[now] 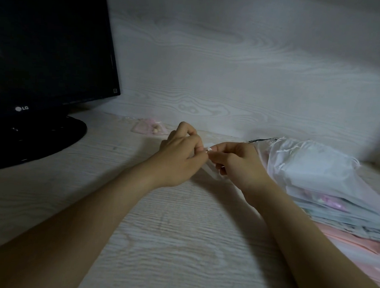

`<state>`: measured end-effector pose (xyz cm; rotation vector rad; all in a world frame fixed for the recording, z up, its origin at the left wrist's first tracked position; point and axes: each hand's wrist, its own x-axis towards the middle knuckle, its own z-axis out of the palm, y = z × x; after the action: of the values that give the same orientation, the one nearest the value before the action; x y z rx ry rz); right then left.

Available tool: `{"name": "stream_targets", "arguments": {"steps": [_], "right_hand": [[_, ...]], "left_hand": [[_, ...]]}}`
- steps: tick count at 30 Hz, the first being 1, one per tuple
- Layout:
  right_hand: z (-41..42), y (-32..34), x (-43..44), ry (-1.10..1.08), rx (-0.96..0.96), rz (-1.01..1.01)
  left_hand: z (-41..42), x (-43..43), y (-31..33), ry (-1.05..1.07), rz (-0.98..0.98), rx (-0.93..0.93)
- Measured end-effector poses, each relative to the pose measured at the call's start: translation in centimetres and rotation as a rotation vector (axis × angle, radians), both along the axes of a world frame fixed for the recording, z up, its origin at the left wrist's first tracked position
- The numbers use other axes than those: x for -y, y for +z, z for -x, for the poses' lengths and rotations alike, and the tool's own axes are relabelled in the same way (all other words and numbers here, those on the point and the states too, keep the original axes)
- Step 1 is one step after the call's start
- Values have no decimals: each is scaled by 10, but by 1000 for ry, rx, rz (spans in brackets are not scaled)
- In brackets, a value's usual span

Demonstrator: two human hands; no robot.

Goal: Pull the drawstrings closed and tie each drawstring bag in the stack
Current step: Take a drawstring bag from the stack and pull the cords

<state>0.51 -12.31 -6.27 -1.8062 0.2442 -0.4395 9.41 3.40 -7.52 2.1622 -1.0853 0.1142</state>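
Head view, from the left: a dark monitor (47,50) stands on the pale wood-grain desk (169,241). Beyond the hands lies 1 small pink bag (149,129) with beads inside; whether its strings are knotted is too small to tell.

At centre the left hand (179,156) is raised just off the desk, fingers curled, thumb and forefinger pinching a short white drawstring (207,149). The sheer bag (210,169) it belongs to hangs between and below the 2 hands, nearly see-through and hard to trace. The right hand (240,165) meets the left almost fingertip to fingertip. It pinches the same drawstring, and its lower fingers curl near the bag's neck. My guess is that a knot is being formed.

To the right, the stack (318,177) of white, grey and pink bags lies beside the right forearm, loose strings trailing from its top.

Risks as I judge them:
- The string is thin and slick, so a light pinch may let it slip and the loop fall open.
- Dim light and sheer fabric make it easy to catch cloth in the knot or leave the mouth half gathered.
- A hard tug could tear the mesh.
- The right forearm sits near the stack, and a sideways sweep could topple or snag it.
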Motion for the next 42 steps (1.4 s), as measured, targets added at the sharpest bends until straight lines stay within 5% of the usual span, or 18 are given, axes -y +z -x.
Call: {"name": "stream_targets", "arguments": {"steps": [6,16,22,30,42], "right_hand": [[-2,-2,2,-53,13,44],[-1,-1,2,-125,44,113],[-2,-3,4,-121,61,141],[-4,-8,6,-97,90,191],[-1,-4,3,-72,78,154]], "left_hand": [[0,2,7,37,46,-52],[-4,1,23,97,523,-604],[6,-3,26,106,323,-735],[3,1,16,155,46,-499],[-1,1,11,111,243,-669]]}}
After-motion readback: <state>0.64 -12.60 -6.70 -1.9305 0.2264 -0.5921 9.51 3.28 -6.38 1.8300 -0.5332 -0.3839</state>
